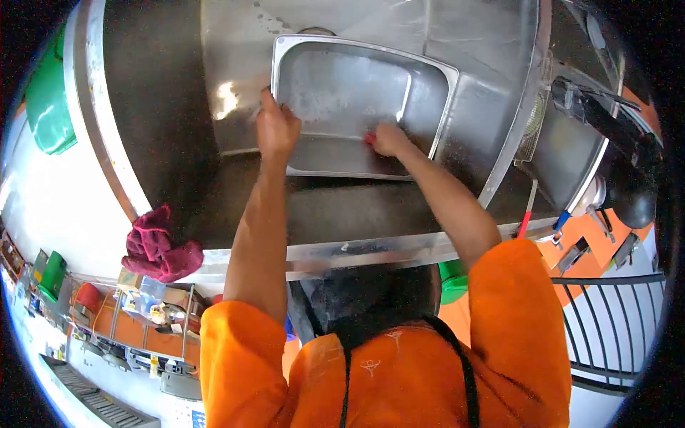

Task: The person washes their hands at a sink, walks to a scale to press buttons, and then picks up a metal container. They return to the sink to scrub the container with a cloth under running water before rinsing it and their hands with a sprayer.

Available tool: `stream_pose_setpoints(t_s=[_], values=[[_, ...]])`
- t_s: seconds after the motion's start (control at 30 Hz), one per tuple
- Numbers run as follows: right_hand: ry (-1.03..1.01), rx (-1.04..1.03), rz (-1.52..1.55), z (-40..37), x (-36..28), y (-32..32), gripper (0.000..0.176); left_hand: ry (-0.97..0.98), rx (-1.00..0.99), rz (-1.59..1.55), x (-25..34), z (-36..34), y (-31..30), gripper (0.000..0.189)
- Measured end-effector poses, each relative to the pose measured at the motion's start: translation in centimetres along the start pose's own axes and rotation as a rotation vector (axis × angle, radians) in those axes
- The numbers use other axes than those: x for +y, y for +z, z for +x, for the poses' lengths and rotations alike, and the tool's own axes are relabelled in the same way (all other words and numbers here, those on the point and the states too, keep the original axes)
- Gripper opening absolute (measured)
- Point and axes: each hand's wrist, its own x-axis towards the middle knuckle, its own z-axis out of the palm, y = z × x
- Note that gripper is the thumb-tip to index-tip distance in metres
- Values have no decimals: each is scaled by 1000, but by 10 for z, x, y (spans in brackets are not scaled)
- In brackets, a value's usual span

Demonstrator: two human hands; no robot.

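Down in the steel sink [485, 85], tipped up against the basin's far wall: 1 deep rectangular pan [342, 85], stainless, rounded corners, open side turned toward the person for easy reach. Left hand [277, 128] clamped over the pan's left rim, fingers curled tight round the rolled lip, probably bracing it against sliding on the slick basin floor. Right hand [389, 139] inside, low by the pan's near right corner, closed round a small red scrubber [369, 138], mostly hidden in the fist and pressed flat onto the metal. Dull grey sheen, wet film and pale speckle across the pan floor. Over at the sink's front left edge, 1 crumpled maroon cloth [160, 246], soft and bunched, parked clear of the wet. Black tap [606, 118] at the right rim.
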Motion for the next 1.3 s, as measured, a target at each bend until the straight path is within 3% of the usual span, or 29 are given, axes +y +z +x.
stream_pose_setpoints(t_s=[0.13, 0.23, 0.3, 0.33, 0.4, 0.47, 0.53, 0.6, 0.63, 0.67, 0.7, 0.73, 0.8, 0.83, 0.87, 0.9, 1.0, 1.07, 1.1, 1.2, 1.3], values=[[-296, 171, 276, -19, -54, 2, 30, 46, 36, -1, 1, -1, -5, 45], [-59, 75, 87, -24, -25, -8, 26, -24, 28, -42, 1, -2, 0, 49], [21, 387, 154, -4, 2, 42, 23, 33, 5, -100, 6, -6, -6, 47], [64, 260, 103, -9, -18, 41, 22, 13, 24, -18, 11, -6, -6, 46], [-27, 75, 298, -79, -82, -23, 18, 2, 57, 87, 8, -10, -5, 45], [-266, 88, 403, -101, -91, -16, 18, 57, 90, 126, -4, -4, 4, 46], [-247, -38, 430, -178, -86, -76, 18, 155, 127, 17, -9, -6, 5, 49], [-417, 483, 677, -199, -41, -65, 21, 22, 133, -96, -33, -3, 16, 49], [-389, 609, 802, -233, -21, -86, 27, 44, 186, -149, -45, -5, 22, 48], [-214, 617, 892, -261, 2, -105, 24, 64, 236, -198, -52, -6, 24, 48], [-199, 740, 1005, -291, 30, -122, 22, 50, 231, -192, -51, -6, 22, 48], [-156, 1007, 858, -302, 72, -124, 19, 31, 225, -185, -50, -7, 20, 47], [-62, 1306, 917, -320, 147, -136, 18, -26, 223, -155, -52, -2, 20, 48], [-17, 1314, 1188, -326, 170, -148, 19, -61, 228, -138, -65, 6, 27, 48], [31, 1405, 1138, -305, 231, -139, 19, -101, 231, -120, -78, 12, 32, 49], [167, 1349, 1218, -304, 245, -146, 20, -144, 208, -181, -91, 18, 37, 47], [301, 1025, 410, -300, 246, -163, 21, -217, 168, -249, -102, 39, 37, 42], [22, 902, 625, -309, 160, -180, 22, -203, 167, -115, -81, 41, 23, 38], [-116, 754, 682, -310, 112, -188, 23, -55, 256, -122, -29, 22, -1, 34], [-519, 418, 916, -273, 17, -211, 28, -132, 242, -202, -20, 57, 2, 33], [-604, 523, 1323, -193, -30, -269, 28, -28, 313, -137, -21, 90, 15, 35]])
